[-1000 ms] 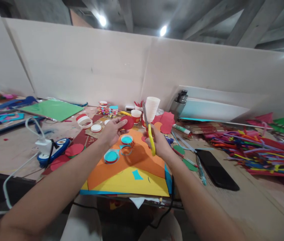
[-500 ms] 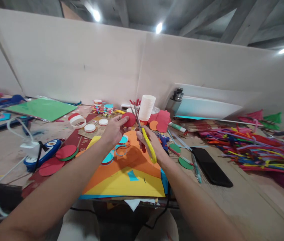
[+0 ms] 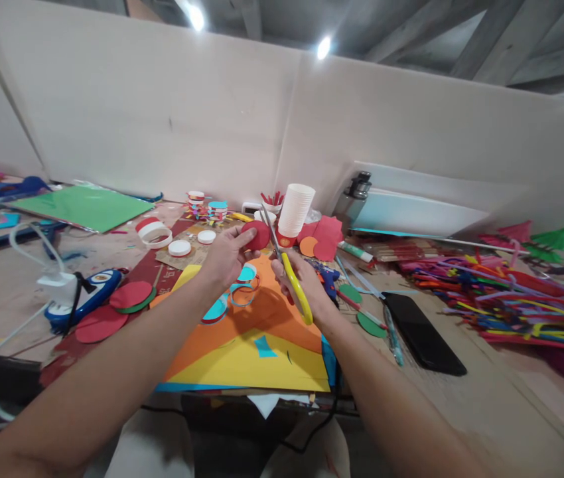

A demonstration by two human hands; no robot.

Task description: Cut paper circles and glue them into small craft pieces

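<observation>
My left hand (image 3: 231, 254) is closed on a red paper circle (image 3: 257, 236), thumb on its face. In my right hand (image 3: 299, 275) are scissors (image 3: 294, 282) with yellow handles, their blades pointing up beside the circle's right edge. Whether the blades touch the paper I cannot tell. Below both hands lie orange paper (image 3: 262, 325) and yellow paper (image 3: 242, 368), stacked. On the orange sheet sit blue-topped discs (image 3: 216, 309) and a thin ring (image 3: 243, 295). A small blue scrap (image 3: 265, 346) rests on the yellow sheet.
A stack of white paper cups (image 3: 296, 211) stands behind my hands. To the right lie a black phone (image 3: 424, 333) and a heap of pipe cleaners (image 3: 505, 292). Leftward are a blue power strip (image 3: 83, 302), red circles (image 3: 101, 324) and a green sheet (image 3: 83, 211).
The whole view has shifted slightly. My hands keep hold of the red circle and the scissors, with almost no change in their position relative to each other.
</observation>
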